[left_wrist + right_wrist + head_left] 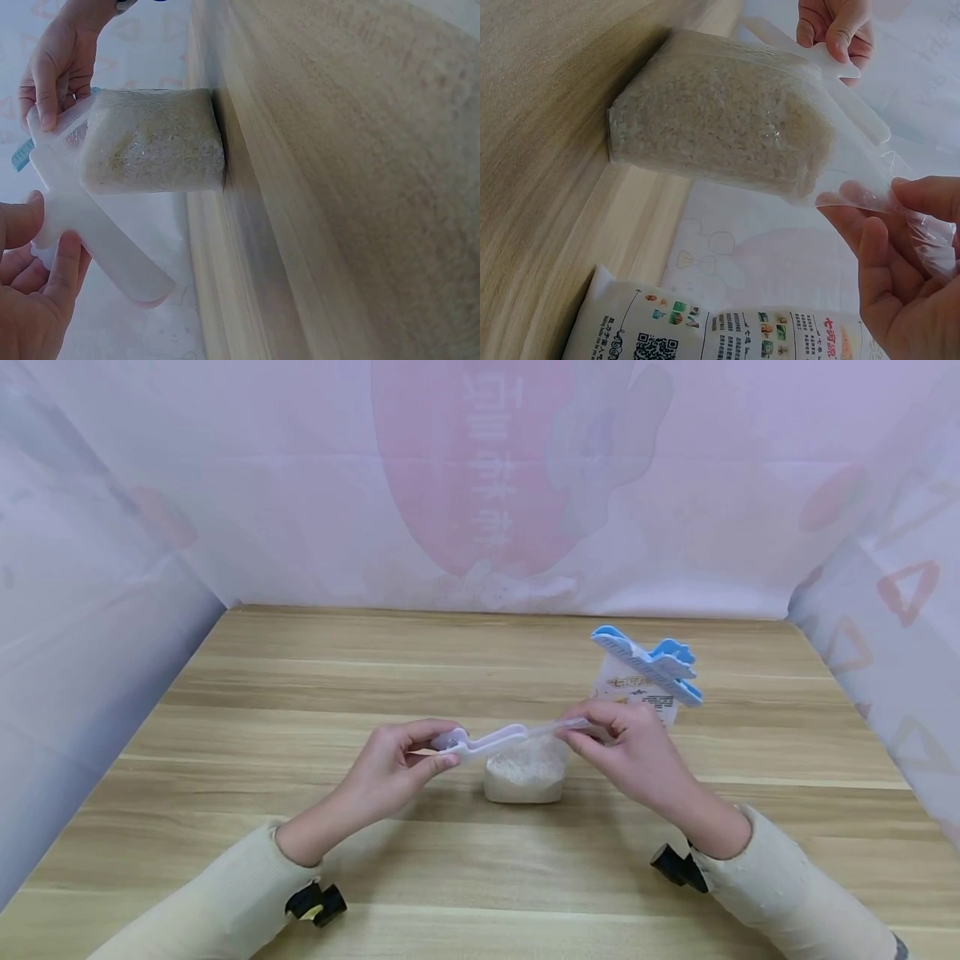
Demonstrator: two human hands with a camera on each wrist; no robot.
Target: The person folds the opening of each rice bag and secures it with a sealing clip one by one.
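A clear bag of rice [525,777] stands upright on the wooden table between both hands. My left hand [393,768] grips a pale lilac-white bag clip [101,236] by its handle, thumb on one side and fingers on the other. The clip's long arms lie by the bag's top; in the head view they overlap its left edge. My right hand [626,747] pinches the gathered top of the bag [877,202] between thumb and fingers, pulling the film out to the right. Through the film some of its fingers show in the right wrist view.
Behind my right hand stands a printed white packet [637,689], with a blue bag clip [648,666] across its top. Wooden tabletop [300,693] lies around the things. A printed cloth backdrop [300,527] rises along the far edge and both sides.
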